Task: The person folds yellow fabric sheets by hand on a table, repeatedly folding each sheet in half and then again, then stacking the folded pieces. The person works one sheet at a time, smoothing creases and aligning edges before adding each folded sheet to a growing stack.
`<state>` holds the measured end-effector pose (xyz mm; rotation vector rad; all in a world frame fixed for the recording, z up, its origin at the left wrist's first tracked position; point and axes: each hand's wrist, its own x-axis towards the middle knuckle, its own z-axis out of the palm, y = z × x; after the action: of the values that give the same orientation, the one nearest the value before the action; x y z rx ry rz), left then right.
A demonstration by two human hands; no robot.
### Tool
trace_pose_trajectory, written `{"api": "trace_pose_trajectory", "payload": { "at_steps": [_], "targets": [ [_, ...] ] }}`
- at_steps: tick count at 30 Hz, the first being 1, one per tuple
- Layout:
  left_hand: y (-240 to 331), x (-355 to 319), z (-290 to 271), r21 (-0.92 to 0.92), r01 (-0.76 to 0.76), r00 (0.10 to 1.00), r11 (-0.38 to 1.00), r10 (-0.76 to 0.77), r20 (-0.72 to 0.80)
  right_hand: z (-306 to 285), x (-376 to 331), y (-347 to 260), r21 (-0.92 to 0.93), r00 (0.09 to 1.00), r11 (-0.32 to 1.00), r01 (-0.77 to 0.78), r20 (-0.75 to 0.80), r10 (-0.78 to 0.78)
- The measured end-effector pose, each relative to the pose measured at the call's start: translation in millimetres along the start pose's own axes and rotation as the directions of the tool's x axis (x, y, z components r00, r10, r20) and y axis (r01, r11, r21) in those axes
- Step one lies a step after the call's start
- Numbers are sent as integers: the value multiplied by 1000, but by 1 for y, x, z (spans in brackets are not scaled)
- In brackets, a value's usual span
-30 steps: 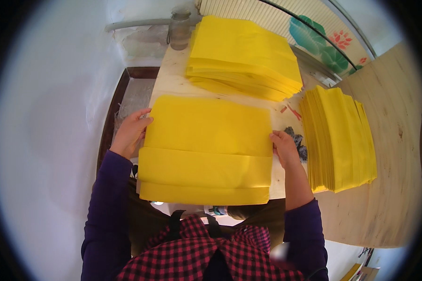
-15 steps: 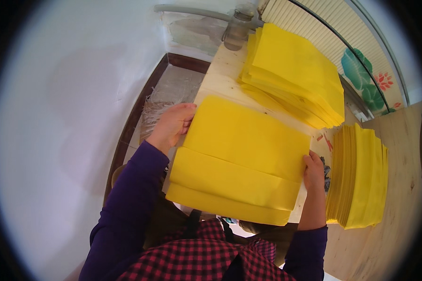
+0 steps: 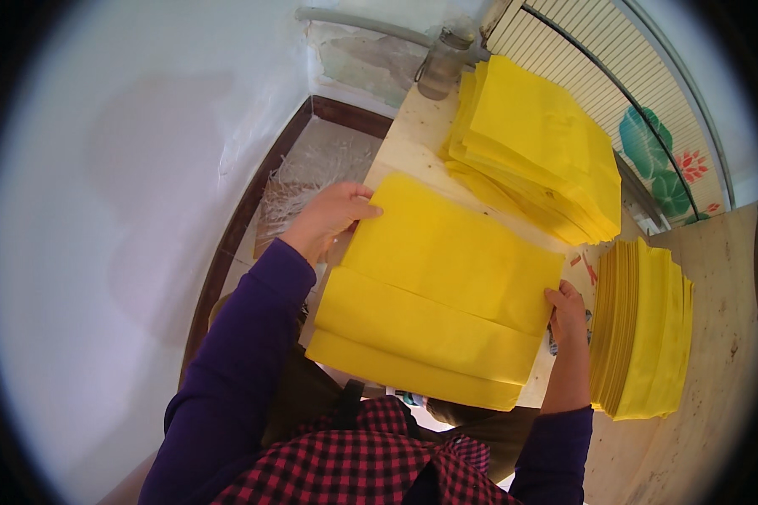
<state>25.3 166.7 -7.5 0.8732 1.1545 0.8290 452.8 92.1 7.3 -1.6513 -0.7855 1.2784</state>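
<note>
A flat yellow fabric bag (image 3: 446, 295) lies in front of me, with crosswise folds along its near part. My left hand (image 3: 333, 217) pinches its far left edge, thumb on top. At the right edge, my right hand (image 3: 568, 311) is closed on the same bag, its thumb over the border. The undersides of both grips are hidden beneath the fabric. Beyond the bag rests a loose stack of yellow sheets or bags (image 3: 535, 143). To the right of my right hand stands a tight bundle of folded yellow pieces (image 3: 644, 328).
A grey transparent bottle (image 3: 444, 63) stands at the table's far left corner. The wooden table (image 3: 716, 311) extends to the right. White wall (image 3: 126, 252) rises on the left. Pale stringy scraps (image 3: 290, 198) lie low beside the table, and small red scraps (image 3: 591, 271) sit near the bundle.
The view has shifted slightly, so most things sit a little lower and to the right. My left thumb now lies over the bag's edge. Both hands stay at its sides.
</note>
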Motion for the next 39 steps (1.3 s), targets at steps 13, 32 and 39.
{"api": "trace_pose_trajectory", "payload": {
  "at_steps": [13,32,39],
  "targets": [
    [5,-7,-1,289,-224,974,931,225,29,-21,5,5,-177,998,982,63,35,-57],
    [-7,1,-7,316,-307,952,898,292,96,-25,-2,15,-262,977,948,179,-64,-202],
    [6,-13,1,346,-150,989,926,147,33,-24,-9,14,-301,964,931,208,-96,-247]
  ]
}}
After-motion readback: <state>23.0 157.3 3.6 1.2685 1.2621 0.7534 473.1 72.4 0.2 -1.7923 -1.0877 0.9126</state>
